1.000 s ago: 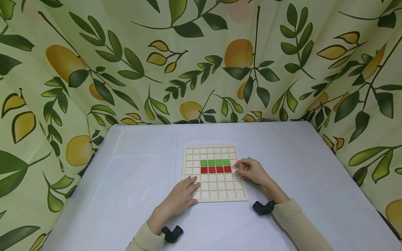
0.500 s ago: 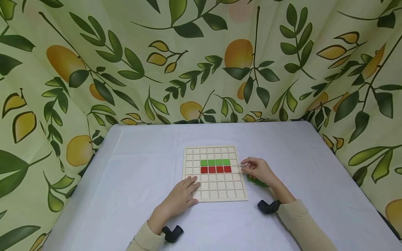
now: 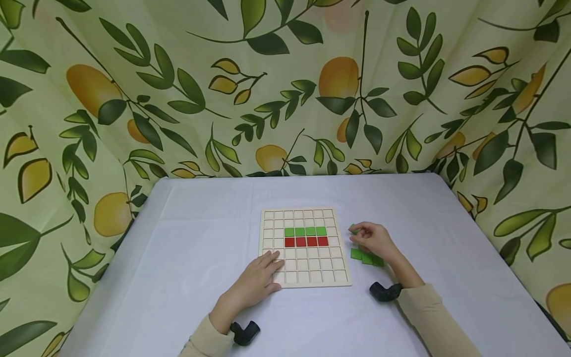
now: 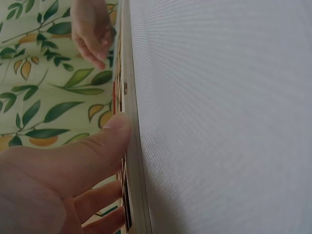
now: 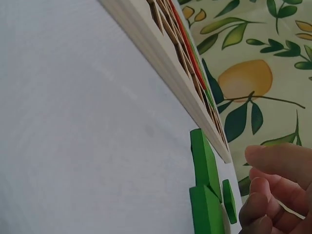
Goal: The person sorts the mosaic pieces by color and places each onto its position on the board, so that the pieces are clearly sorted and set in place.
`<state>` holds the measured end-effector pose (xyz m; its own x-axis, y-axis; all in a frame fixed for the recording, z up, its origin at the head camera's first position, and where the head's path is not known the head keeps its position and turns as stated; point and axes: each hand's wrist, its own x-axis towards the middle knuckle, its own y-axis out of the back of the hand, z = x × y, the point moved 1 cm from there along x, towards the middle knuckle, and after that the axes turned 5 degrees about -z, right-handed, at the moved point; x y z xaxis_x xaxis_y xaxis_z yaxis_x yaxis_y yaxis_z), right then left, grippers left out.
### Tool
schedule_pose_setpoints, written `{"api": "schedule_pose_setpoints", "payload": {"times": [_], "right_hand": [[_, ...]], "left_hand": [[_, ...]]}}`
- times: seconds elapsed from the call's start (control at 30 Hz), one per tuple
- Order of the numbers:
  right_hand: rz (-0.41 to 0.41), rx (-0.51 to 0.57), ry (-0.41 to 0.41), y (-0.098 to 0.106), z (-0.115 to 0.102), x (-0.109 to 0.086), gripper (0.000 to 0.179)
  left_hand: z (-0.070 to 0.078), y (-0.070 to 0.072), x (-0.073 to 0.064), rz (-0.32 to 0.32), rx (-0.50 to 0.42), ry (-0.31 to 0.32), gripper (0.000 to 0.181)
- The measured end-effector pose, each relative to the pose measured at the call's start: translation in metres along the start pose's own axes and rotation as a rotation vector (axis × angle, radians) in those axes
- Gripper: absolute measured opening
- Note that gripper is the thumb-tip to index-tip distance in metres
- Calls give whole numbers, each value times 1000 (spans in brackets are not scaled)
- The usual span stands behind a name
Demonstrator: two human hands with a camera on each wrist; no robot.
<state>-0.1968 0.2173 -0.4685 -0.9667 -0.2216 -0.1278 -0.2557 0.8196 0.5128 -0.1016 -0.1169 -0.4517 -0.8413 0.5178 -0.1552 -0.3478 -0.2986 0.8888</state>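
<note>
A square wooden grid board (image 3: pixel 314 276) lies on the table, with a row of green tiles (image 3: pixel 300 231) set just beyond a row of red tiles (image 3: pixel 301 242). My left hand (image 3: pixel 256 280) rests on the board's near left corner, fingers over the cells and the thumb (image 4: pixel 117 127) at the near edge. Right of the board, my right hand (image 3: pixel 373 242) hovers with loosely bent fingers. A single green tile (image 5: pixel 229 201) lies by its fingertips. Thumb and fingers (image 5: pixel 278 168) stand apart in the right wrist view, nothing between them. Several loose green tiles (image 3: pixel 367 258) lie under this hand.
A white cloth covers the table (image 3: pixel 200 213). A leaf-and-fruit patterned curtain (image 3: pixel 285 89) hangs behind and at both sides. Black devices are worn at the left wrist (image 3: pixel 245 333) and the right wrist (image 3: pixel 385 291).
My right hand has moved right, away from the board's right edge, uncovering the loose green tiles and coming to the single one. The left hand and the board have stayed still.
</note>
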Motion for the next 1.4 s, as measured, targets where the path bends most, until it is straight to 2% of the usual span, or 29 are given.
{"api": "schedule_pose_setpoints", "payload": {"times": [0.47, 0.7, 1.4], "right_hand": [[98, -57, -74, 5, 3, 0, 30], [137, -65, -151, 6, 6, 2, 33], [156, -75, -281, 4, 6, 10, 42]], "left_hand": [[0, 0, -2, 1, -4, -7, 56], [-1, 0, -2, 0, -4, -9, 56], [-1, 0, -1, -5, -6, -3, 57]]}}
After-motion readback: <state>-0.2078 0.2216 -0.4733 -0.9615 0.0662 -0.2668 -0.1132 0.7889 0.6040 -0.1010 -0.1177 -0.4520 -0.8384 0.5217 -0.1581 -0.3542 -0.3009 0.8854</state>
